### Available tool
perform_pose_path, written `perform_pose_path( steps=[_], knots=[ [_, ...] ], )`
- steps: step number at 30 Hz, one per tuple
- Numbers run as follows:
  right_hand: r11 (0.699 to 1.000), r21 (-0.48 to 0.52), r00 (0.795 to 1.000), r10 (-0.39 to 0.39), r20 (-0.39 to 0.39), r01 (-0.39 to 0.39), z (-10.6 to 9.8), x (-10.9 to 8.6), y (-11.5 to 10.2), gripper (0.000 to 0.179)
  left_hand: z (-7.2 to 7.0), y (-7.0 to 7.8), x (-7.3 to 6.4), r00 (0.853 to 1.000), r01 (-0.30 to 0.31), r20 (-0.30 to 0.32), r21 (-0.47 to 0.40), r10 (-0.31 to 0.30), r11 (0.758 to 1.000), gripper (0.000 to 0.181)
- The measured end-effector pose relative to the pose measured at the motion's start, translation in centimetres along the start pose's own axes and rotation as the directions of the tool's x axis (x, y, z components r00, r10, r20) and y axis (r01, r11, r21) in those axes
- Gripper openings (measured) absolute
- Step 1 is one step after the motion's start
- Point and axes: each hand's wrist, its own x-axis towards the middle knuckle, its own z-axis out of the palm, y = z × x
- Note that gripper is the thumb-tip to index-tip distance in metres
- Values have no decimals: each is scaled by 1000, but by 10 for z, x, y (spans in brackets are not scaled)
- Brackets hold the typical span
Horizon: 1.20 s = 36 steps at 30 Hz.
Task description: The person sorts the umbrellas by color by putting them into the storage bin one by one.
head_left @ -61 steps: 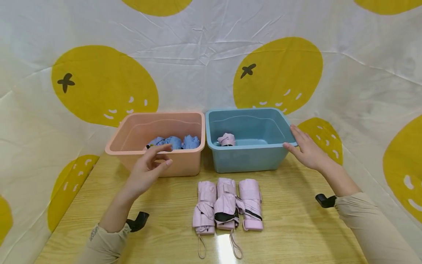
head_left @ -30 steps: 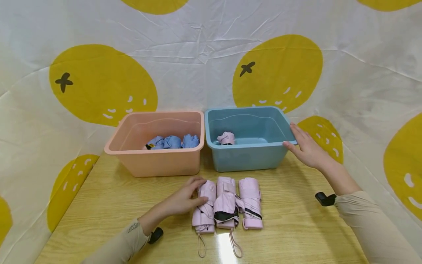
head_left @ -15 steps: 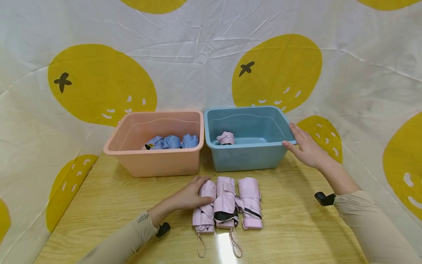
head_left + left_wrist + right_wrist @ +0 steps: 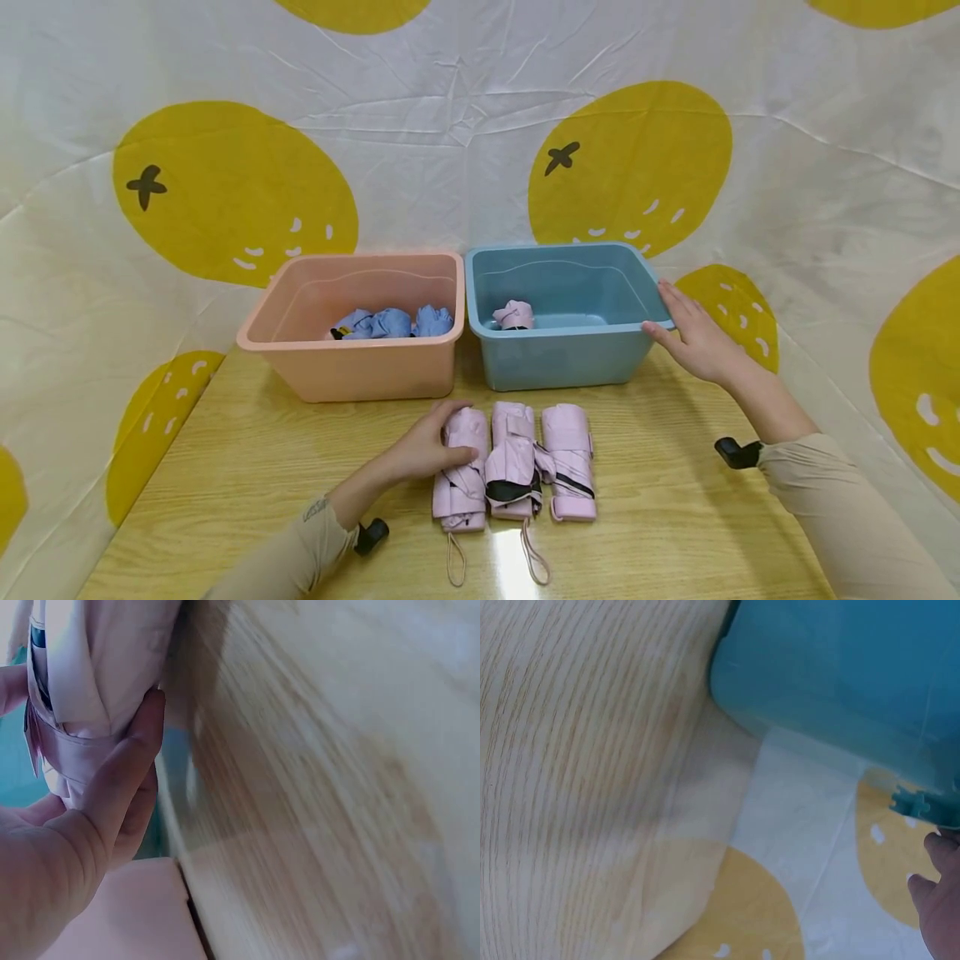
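Observation:
Three folded pink umbrellas lie side by side on the wooden table in the head view. My left hand (image 4: 423, 446) grips the leftmost umbrella (image 4: 467, 479), its thumb and fingers on either side of the upper part. Up close in the left wrist view, the fingers curl round this umbrella (image 4: 112, 667). Beside it lie the middle umbrella (image 4: 513, 458), whose dark underside shows, and the right umbrella (image 4: 567, 458). My right hand (image 4: 697, 337) rests with straight fingers at the right front corner of the blue bin (image 4: 562, 362).
A pink-orange bin (image 4: 367, 371) stands left of the blue one, with several blue folded umbrellas (image 4: 392, 323) inside. One pink umbrella (image 4: 514, 315) stands in the blue bin. Behind hangs a white cloth (image 4: 420, 183) with yellow fruit shapes. Wrist loops (image 4: 456, 560) trail toward the table front.
My left hand has come down from in front of the pink-orange bin onto the leftmost umbrella and taken hold of it. That umbrella has shifted slightly left. My right hand has stayed put.

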Motion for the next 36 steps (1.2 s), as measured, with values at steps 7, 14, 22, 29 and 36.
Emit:
perform_pose_path(
  steps=[7, 14, 22, 29, 36],
  knots=[
    [1000, -2, 1000, 1, 2, -1, 0, 0, 0, 84, -1, 5, -6, 994, -57, -96, -51, 52, 997, 78],
    [1000, 10, 1000, -3, 1, 3, 1, 0, -1, 84, -10, 20, -12, 980, -126, -163, -82, 111, 989, 77],
    [1000, 6, 1000, 1, 2, -1, 1, -1, -1, 84, -27, 48, -13, 953, -229, -224, -100, 202, 968, 76],
    [1000, 12, 1000, -6, -3, 6, 0, -3, -2, 84, -41, 78, -7, 936, -301, -247, -195, 250, 933, 79],
    [1000, 5, 1000, 5, 5, -5, 1, 0, -1, 84, -56, 104, 10, 904, -382, -303, -259, 301, 887, 77]
  ],
)
